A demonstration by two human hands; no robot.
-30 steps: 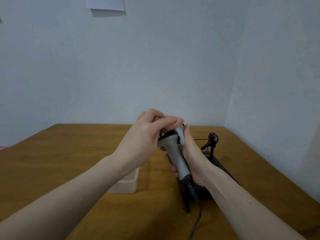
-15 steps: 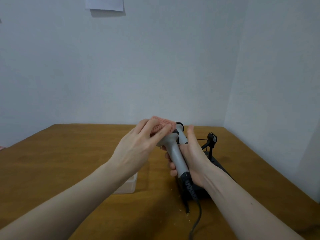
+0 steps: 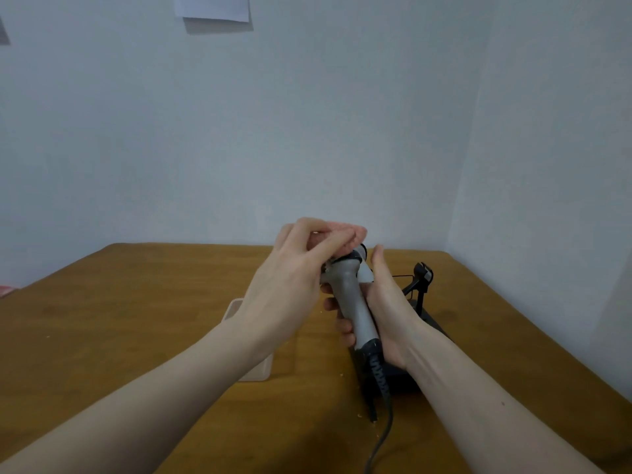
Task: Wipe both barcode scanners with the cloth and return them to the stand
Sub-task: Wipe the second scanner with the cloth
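Two bare forearms enter from the lower corners and meet at centre frame, over a brown wooden surface [image 3: 119,319].

Black cable [image 3: 383,436] runs from the bottom edge, right of centre, up into the butt of a grey scanner [image 3: 355,309].

Right hand [image 3: 390,313]: fingers wrapped round the scanner's handle, thumb straight up along its right side. Scanner held above the surface, tilted, head away from the camera.

Left hand [image 3: 294,278]: fingers curled, pinching a pink cloth [image 3: 352,236] down onto the scanner's head. Only a small bunch of cloth shows past the fingertips.

Clear plastic tub [image 3: 253,354] on the surface at centre, mostly hidden under the left forearm.

Black stand [image 3: 422,282] just behind the right hand, right of centre; its base sits on the surface under the right wrist. Whether a second scanner sits there, cannot tell.

White paper [image 3: 212,8] on the far wall, top of frame, left of centre.
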